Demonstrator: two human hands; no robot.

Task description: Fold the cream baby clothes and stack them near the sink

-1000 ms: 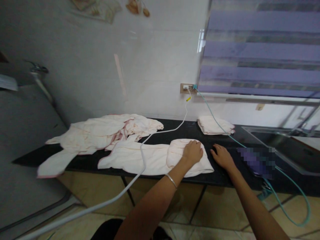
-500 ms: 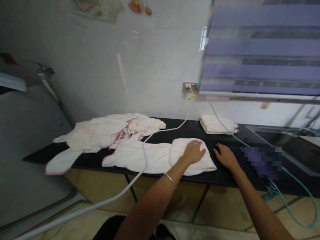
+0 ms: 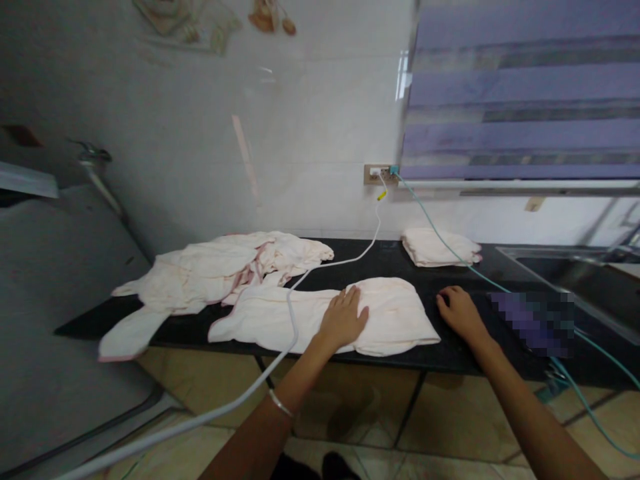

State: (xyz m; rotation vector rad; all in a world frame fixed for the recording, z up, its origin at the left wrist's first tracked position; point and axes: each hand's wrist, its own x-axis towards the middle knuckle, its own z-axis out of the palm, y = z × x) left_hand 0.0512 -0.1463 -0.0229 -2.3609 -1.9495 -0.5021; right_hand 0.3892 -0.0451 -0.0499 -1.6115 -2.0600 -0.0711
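Note:
A long pale pink cloth point(image 3: 280, 319) lies along the front of the black counter point(image 3: 450, 350), its right end folded over. My left hand point(image 3: 344, 319) rests flat on it near the edge of the fold, fingers spread. My right hand point(image 3: 459, 312) lies palm down on the bare counter just right of the cloth, fingers slightly curled, holding nothing. A white cable point(image 3: 293, 313) crosses over the cloth to the left of my left hand.
A heap of pink cloths point(image 3: 210, 273) covers the counter's left part. A folded cloth point(image 3: 440, 248) sits at the back by the wall. A teal cable point(image 3: 450, 250) runs from the wall socket point(image 3: 377, 175) past a blurred purple object point(image 3: 533, 319). A sink point(image 3: 580, 283) is at right.
My left hand has slid leftward across the cloth, from the folded right end to near the fold's edge. My right hand has stayed on the counter.

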